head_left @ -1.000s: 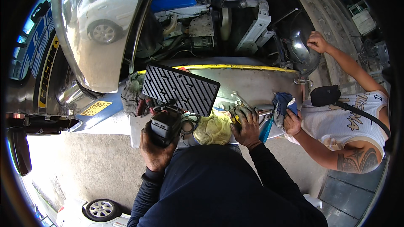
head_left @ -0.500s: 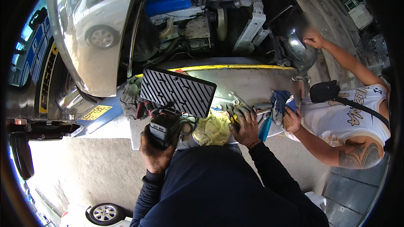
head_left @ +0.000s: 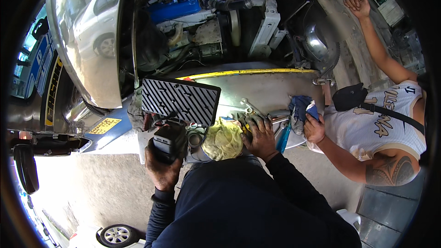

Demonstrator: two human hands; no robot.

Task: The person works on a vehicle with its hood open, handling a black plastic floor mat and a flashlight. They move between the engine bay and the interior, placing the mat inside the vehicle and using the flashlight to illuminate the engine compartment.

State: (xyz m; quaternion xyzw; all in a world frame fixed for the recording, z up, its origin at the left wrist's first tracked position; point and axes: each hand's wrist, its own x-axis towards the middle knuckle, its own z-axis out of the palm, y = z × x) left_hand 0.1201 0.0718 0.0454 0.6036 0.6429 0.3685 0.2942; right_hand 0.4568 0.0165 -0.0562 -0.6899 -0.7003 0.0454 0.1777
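- The left hand [head_left: 161, 167] is closed around a dark boxy device [head_left: 168, 143] with a grey face; fingers wrap its lower body and the device points up toward the car's front edge.
- The device sits just below a black ribbed panel [head_left: 180, 99], which leans tilted against the silver front panel [head_left: 266, 93] of the car. A thin cable runs from the device's top toward the ribbed panel's lower edge.
- The right hand [head_left: 261, 137] lies palm down, fingers spread and slightly curled, on a clutter of small tools [head_left: 250, 119] resting on the front panel's ledge. Whether the fingers actually pinch any one tool cannot be told.
- A crumpled yellow rag [head_left: 223, 138] lies between the two hands, touching the right hand's thumb side.
- A small round tin [head_left: 195, 138] stands just beside the rag, next to the device.
- A blue-handled tool [head_left: 283, 138] lies right of the right hand, near the ledge's edge.
- Behind the front panel the engine bay is open; a blue engine cover [head_left: 174, 8] shows at the top.
- A second person in a white sleeveless shirt [head_left: 374, 121] stands at the right, one hand [head_left: 314, 128] at a blue cloth [head_left: 301, 105] on the panel, the other hand [head_left: 358, 4] raised, fingers apart, against the fender.
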